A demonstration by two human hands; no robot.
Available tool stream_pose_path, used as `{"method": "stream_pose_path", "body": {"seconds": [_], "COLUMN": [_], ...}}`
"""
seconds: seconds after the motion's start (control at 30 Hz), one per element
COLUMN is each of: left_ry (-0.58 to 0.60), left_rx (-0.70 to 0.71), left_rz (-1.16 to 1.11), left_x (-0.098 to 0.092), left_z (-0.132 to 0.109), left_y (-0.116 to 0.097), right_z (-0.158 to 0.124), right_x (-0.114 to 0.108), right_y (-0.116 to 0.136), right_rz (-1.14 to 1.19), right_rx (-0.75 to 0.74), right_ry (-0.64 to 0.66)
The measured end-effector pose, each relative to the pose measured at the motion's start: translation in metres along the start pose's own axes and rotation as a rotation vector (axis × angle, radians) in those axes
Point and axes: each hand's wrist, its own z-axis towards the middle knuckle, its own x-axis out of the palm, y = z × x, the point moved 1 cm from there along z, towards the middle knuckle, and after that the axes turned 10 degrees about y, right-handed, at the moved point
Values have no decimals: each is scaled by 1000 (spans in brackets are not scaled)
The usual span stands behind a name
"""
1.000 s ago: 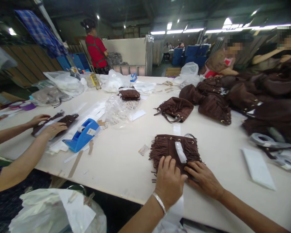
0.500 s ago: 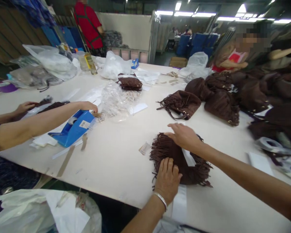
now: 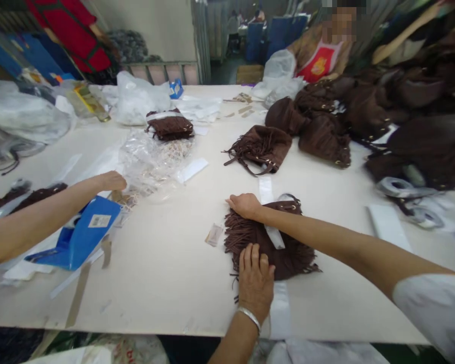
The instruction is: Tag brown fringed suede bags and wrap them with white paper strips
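Note:
A dark brown fringed handbag (image 3: 256, 235) lies flat on the table in front of me, over a long white strip of paper (image 3: 279, 308). My left hand (image 3: 256, 278), with a silver bangle at the wrist, rests on the bag's near left part, fingers stretched out. At the far left corner, my right hand (image 3: 244, 206) is closed over the fringe; its fingertips are partly hidden. A white band (image 3: 275, 237) crosses the bag beneath my right forearm. Beside the fringe lies a small clear packet (image 3: 214, 235).
Another person's arm (image 3: 60, 210) reaches over a blue tape dispenser (image 3: 87, 227) at left. Brown bags (image 3: 322, 136) pile up at right, near tape rolls (image 3: 396, 187). Crumpled clear plastic (image 3: 147, 156) and a wrapped brown bag (image 3: 170, 125) lie farther back.
My right hand has gone from spread fingers above the bag to closed at its far left corner. My left hand stays on the bag. The camera view has shifted.

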Motion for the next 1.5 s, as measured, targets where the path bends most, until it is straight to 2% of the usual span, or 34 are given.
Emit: {"method": "stream_pose_path", "body": {"seconds": [0.07, 0.13, 0.2, 0.27, 0.3, 0.33, 0.4, 0.47, 0.5, 0.57, 0.67, 0.73, 0.83, 0.93, 1.07, 1.2, 1.27, 1.37, 1.5], "left_ry": [-15, -23, -32, -54, -67, -80, -97, -87, -67, 4, 131, 177, 231, 284, 268, 223, 222, 243, 248], "left_rx": [4, 22, 45, 70, 82, 95, 133, 211, 275, 427, 561, 546, 491, 468, 454, 486, 495, 502, 502], "left_rz": [22, 48, 63, 72, 82, 99, 162, 247, 284, 317, 261, 169, 49, 119, 349, 446, 434, 391, 351], "left_x": [0, -3, -5, -8, -8, -8, -8, -7, -7, -6, -9, -14, -22, -24, -19, -12, -10, -8, -5], "left_z": [0, 2, 5, 6, 5, 4, 2, 2, 3, 7, 16, 21, 26, 28, 32, 34, 33, 33, 33], "left_y": [2, 2, 1, -2, -4, -6, -10, -14, -15, -17, -16, -16, -22, -35, -47, -45, -42, -38, -35], "right_z": [-7, -24, -59, -112, -142, -173, -226, -259, -266, -266, -246, -234, -229, -232, -239, -251, -257, -256, -239], "right_x": [-11, -27, -38, -30, -17, 1, 50, 100, 120, 145, 156, 157, 159, 161, 160, 159, 158, 158, 157], "right_y": [1, -11, -39, -75, -92, -107, -125, -126, -121, -108, -93, -89, -91, -97, -110, -119, -120, -114, -101], "right_rz": [54, 109, 158, 221, 280, 345, 455, 526, 537, 487, 380, 356, 320, 265, 215, 230, 374, 605, 551], "right_rx": [-42, -77, -73, -30, 1, 23, 46, 12, 17, 94, 248, 277, 245, 146, -27, -190, -158, -9, 102], "right_ry": [-32, -104, -216, -358, -457, -503, -474, -445, -456, -511, -579, -596, -601, -585, -551, -531, -590, -692, -658]}}
